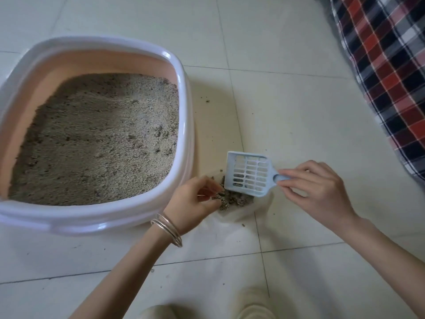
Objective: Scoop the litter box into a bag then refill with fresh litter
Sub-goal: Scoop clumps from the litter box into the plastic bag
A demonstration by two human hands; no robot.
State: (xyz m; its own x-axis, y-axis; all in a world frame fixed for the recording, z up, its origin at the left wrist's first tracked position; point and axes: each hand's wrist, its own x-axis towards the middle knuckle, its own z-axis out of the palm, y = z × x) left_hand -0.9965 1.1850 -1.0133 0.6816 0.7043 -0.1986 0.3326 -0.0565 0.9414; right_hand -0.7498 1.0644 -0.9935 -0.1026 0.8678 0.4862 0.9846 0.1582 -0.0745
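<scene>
A large litter box [184, 107] with a white rim and peach inner walls sits on the floor at the left, filled with grey-brown litter [103, 139]. To its right lies a clear plastic bag [232, 217] holding a small heap of scooped clumps [236, 200]. My right hand [315, 192] grips the handle of a light blue slotted scoop [249, 173], which is tilted over the clumps. My left hand [197, 201] pinches the bag's edge beside the clumps. Thin bangles ring my left wrist.
The floor is pale tile [287, 100] with a few stray litter crumbs [207, 101] right of the box. A red, black and white plaid cloth [391, 77] lies at the upper right. My feet in pale slippers [253, 305] show at the bottom edge.
</scene>
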